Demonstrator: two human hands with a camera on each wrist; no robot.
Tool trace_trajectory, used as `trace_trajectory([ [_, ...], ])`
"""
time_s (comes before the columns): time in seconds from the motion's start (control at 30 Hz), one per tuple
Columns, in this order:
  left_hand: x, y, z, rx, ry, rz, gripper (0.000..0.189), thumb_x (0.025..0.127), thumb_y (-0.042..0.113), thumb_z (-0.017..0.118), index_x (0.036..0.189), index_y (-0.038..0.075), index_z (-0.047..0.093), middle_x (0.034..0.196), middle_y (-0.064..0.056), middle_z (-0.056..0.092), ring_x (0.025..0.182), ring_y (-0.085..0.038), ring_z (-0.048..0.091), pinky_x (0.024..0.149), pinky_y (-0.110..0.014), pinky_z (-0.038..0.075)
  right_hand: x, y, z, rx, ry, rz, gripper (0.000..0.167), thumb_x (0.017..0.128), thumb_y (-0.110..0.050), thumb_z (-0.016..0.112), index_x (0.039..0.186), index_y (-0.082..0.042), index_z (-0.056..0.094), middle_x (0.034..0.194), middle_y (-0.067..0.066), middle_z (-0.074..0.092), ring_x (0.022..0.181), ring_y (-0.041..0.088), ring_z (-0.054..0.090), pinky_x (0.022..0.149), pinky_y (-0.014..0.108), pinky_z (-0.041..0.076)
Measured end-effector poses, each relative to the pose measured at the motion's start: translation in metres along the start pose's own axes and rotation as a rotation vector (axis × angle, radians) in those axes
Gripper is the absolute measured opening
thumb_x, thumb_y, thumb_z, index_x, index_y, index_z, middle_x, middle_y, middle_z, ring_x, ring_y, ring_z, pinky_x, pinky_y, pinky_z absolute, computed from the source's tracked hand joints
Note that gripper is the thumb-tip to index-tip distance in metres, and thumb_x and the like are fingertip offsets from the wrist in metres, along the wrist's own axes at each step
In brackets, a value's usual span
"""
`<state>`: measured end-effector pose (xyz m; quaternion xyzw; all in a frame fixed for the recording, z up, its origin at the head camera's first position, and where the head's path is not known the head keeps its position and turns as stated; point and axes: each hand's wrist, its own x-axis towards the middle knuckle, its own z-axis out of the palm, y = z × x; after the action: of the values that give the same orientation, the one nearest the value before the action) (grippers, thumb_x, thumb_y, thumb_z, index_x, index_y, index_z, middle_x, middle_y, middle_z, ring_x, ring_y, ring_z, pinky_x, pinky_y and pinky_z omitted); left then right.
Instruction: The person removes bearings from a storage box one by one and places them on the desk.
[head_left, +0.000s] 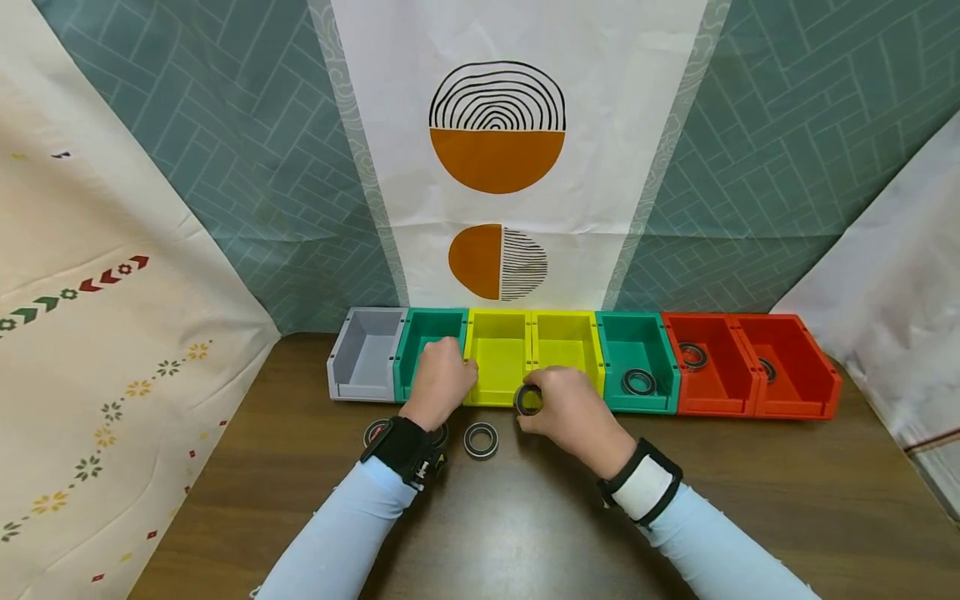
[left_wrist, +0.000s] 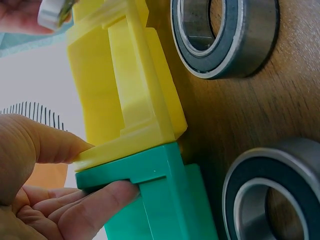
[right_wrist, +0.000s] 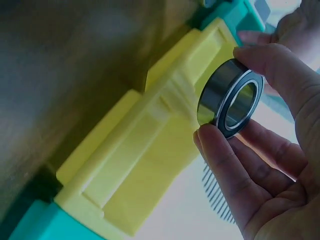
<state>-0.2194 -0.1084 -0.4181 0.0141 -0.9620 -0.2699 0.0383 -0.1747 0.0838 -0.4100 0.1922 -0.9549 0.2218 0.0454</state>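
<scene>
- Head view: saw the right hand [head_left: 570, 408] just right of lower centre, with thumb and fingers closed on a bearing [head_left: 518, 401], near the front of the yellow bins [head_left: 498, 395].
- Same view: found the left hand [head_left: 439, 377] left of centre, at the seam between the left green bin [head_left: 402, 386] and the yellow bins (fingertips hard to make out from above).
- Same view: spotted a loose bearing [head_left: 481, 455] on the table [head_left: 525, 533] at lower centre, plus two partly hidden bearings [head_left: 445, 436] by the left wrist.
- Same view: counted one ring in the right green bin [head_left: 643, 404] and one in each of the red bins [head_left: 716, 406], right of centre.
- Left wrist view: saw thumb and forefinger at lower left, pinching the adjoining yellow and green walls.
- Right wrist view: saw the held bearing tilted, right of centre, gripped by its rim between thumb and fingertip.
</scene>
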Motion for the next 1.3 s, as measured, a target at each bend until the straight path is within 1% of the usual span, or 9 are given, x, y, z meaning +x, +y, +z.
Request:
trace_trajectory([
  [0.13,0.000,-0.001,0.000,0.003,-0.002,-0.004,0.018,0.086,0.018,0.060,0.077,0.003,0.056,0.060,-0.007,0.054,0.047,-0.016,0.053,0.040,-0.022,0.041,-0.002,-0.002,0.006,-0.020,-0.065,-0.023,0.046,0.060,-0.028,0.086,0.099,-0.009,0.070,0.082,0.000,0.068,0.066,0.009,0.052,0.065,0.022,0.050],
  [0.27,0.000,0.000,-0.001,0.000,-0.013,-0.012,0.017,0.086,0.019,0.059,0.079,0.003,0.056,0.061,-0.008,0.055,0.049,-0.016,0.054,0.041,-0.022,0.042,-0.004,-0.003,0.010,-0.018,-0.131,-0.045,0.037,0.061,-0.024,0.084,0.092,-0.011,0.070,0.074,-0.001,0.065,0.062,0.009,0.050,0.059,0.021,0.045],
  [0.33,0.000,0.000,-0.001,0.003,-0.013,-0.018,0.017,0.086,0.019,0.059,0.081,0.003,0.057,0.063,-0.008,0.056,0.050,-0.017,0.055,0.042,-0.022,0.042,-0.004,-0.002,0.012,-0.017,-0.172,-0.052,0.036,0.061,-0.024,0.084,0.090,-0.011,0.069,0.073,-0.002,0.064,0.062,0.009,0.050,0.058,0.021,0.043],
  [0.47,0.001,0.001,-0.001,0.007,-0.022,-0.035,0.018,0.086,0.019,0.059,0.085,0.002,0.058,0.068,-0.009,0.057,0.053,-0.017,0.056,0.044,-0.021,0.043,-0.006,0.000,0.016,-0.023,-0.241,-0.072,0.039,0.060,-0.023,0.085,0.094,-0.011,0.070,0.077,-0.002,0.065,0.062,0.010,0.051,0.059,0.021,0.044],
  [0.6,0.001,0.001,-0.001,0.007,-0.030,-0.038,0.018,0.086,0.019,0.059,0.087,0.001,0.058,0.069,-0.009,0.058,0.054,-0.017,0.056,0.044,-0.021,0.044,-0.007,0.003,0.020,-0.022,-0.284,-0.091,0.040,0.061,-0.023,0.085,0.097,-0.010,0.071,0.077,-0.003,0.065,0.062,0.009,0.051,0.059,0.020,0.045],
  [0.7,0.001,0.001,-0.001,0.007,-0.027,-0.032,0.017,0.086,0.018,0.059,0.085,0.001,0.058,0.067,-0.009,0.057,0.053,-0.017,0.056,0.044,-0.021,0.043,-0.007,0.004,0.022,-0.018,-0.305,-0.095,0.041,0.062,-0.023,0.085,0.098,-0.010,0.071,0.078,-0.003,0.065,0.063,0.009,0.052,0.060,0.020,0.046],
  [0.87,0.001,0.001,-0.002,0.013,-0.024,-0.027,0.017,0.086,0.018,0.059,0.083,0.001,0.058,0.064,-0.008,0.056,0.052,-0.017,0.055,0.043,-0.022,0.043,-0.008,0.005,0.024,-0.023,-0.318,-0.114,0.040,0.062,-0.023,0.084,0.097,-0.009,0.071,0.078,-0.002,0.066,0.062,0.008,0.052,0.060,0.020,0.047],
  [1.1,0.000,0.002,-0.002,0.018,-0.025,-0.031,0.018,0.086,0.019,0.059,0.085,0.001,0.059,0.066,-0.008,0.056,0.054,-0.017,0.055,0.045,-0.021,0.043,-0.011,0.005,0.026,-0.041,-0.326,-0.140,0.036,0.064,-0.025,0.083,0.094,-0.011,0.070,0.077,-0.003,0.065,0.062,0.007,0.052,0.060,0.019,0.047],
  [1.3,0.000,0.002,-0.001,0.013,-0.021,-0.032,0.017,0.085,0.018,0.059,0.084,0.001,0.058,0.066,-0.008,0.056,0.053,-0.018,0.056,0.044,-0.022,0.043,-0.013,0.002,0.025,-0.053,-0.345,-0.144,0.034,0.065,-0.025,0.083,0.094,-0.011,0.070,0.075,-0.003,0.064,0.062,0.008,0.052,0.061,0.021,0.048],
])
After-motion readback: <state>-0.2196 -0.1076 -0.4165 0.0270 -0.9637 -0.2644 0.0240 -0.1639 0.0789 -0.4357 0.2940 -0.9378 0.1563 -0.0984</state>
